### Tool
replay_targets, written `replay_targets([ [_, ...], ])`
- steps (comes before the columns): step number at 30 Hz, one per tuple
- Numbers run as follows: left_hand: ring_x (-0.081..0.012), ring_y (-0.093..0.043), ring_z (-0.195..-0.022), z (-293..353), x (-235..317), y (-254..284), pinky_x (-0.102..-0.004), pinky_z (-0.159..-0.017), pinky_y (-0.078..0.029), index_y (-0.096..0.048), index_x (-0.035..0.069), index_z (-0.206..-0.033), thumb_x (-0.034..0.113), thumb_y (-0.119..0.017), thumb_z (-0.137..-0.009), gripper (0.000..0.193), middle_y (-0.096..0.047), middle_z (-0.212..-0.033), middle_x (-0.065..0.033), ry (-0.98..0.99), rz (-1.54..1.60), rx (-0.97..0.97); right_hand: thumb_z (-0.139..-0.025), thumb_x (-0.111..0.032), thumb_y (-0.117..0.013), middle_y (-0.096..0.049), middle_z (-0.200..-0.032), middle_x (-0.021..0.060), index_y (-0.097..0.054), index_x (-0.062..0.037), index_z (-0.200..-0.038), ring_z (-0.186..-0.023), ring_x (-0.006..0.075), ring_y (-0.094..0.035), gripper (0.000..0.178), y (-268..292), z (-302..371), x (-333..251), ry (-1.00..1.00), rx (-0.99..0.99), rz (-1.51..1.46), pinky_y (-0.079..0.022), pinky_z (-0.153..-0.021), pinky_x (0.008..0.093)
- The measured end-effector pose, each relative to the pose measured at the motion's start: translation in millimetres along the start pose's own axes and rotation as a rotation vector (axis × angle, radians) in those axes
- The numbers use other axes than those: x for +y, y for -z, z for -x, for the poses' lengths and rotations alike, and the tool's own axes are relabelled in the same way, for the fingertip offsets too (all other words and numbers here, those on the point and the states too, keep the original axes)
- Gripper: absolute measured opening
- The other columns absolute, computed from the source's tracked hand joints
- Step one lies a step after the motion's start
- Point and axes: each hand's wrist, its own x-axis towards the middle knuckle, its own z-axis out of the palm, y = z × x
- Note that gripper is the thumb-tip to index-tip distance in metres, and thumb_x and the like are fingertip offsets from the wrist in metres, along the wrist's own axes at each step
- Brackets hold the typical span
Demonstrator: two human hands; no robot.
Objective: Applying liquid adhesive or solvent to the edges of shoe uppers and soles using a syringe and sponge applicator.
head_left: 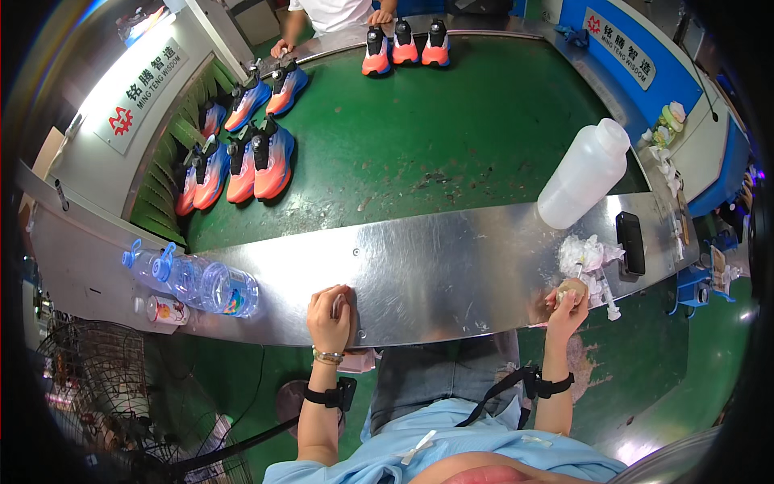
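My left hand (329, 317) rests curled at the near edge of the metal counter (419, 274). Its fingers are closed, and what they hold, if anything, is hidden. Farther right, my right hand (567, 313) grips a small beige rounded lump (572, 289), its exact kind unclear. Just beyond that hand lies crumpled white and pinkish wrapping (587, 253). Orange-and-blue running shoes stand on the green conveyor belt (387, 153): several at the left, among them a near shoe (272, 161), and three at the far side, including a middle shoe (405, 44).
A large white plastic bottle (584, 173) stands right, near a black phone-like slab (630, 244). Clear plastic bottles (230, 289) and a small printed can (168, 310) lie left. Green strips (161, 177) hang at a machine opening. Across the belt is another person (330, 14).
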Motion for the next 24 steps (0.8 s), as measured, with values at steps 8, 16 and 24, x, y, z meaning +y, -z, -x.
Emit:
replay_targets([
  [8, -0.024, -0.056, -0.084, 0.8, -1.9, -0.5, -0.0337, -0.074, -0.044, -0.062, 0.007, -0.086, -0.001, -0.056, -0.066, 0.022, -0.062, -0.087, -0.0075, -0.01, -0.002, -0.002, -0.087, -0.024, -0.048, -0.052, -0.061, 0.0059, -0.047, 0.0009, -0.095, -0.05, 0.0099, -0.048, 0.026, 0.8, -0.2, 0.7, 0.002, 0.006, -0.002, -0.036, -0.046, 0.0193],
  [16, -0.0239, -0.056, -0.083, 1.3, -1.2, -0.5, -0.033, -0.073, -0.045, -0.062, 0.007, -0.086, 0.0, -0.057, -0.066, 0.022, -0.062, -0.086, -0.0074, -0.006, -0.001, -0.004, -0.086, -0.023, -0.049, -0.052, -0.059, 0.0056, -0.048, 0.001, -0.093, -0.05, 0.0095, -0.048, 0.025, 1.8, -0.4, 2.5, 0.03, -0.011, 0.035, -0.036, -0.047, 0.0192],
  [24, -0.0238, -0.056, -0.083, 2.2, -3.1, -1.6, -0.033, -0.073, -0.045, -0.062, 0.007, -0.087, 0.0, -0.057, -0.067, 0.022, -0.062, -0.085, -0.0072, -0.006, -0.001, -0.001, -0.087, -0.021, -0.047, -0.052, -0.058, 0.0053, -0.048, -0.0001, -0.091, -0.05, 0.0096, -0.047, 0.021, 1.6, -0.6, 3.1, -0.018, 0.002, -0.001, -0.036, -0.048, 0.0196],
])
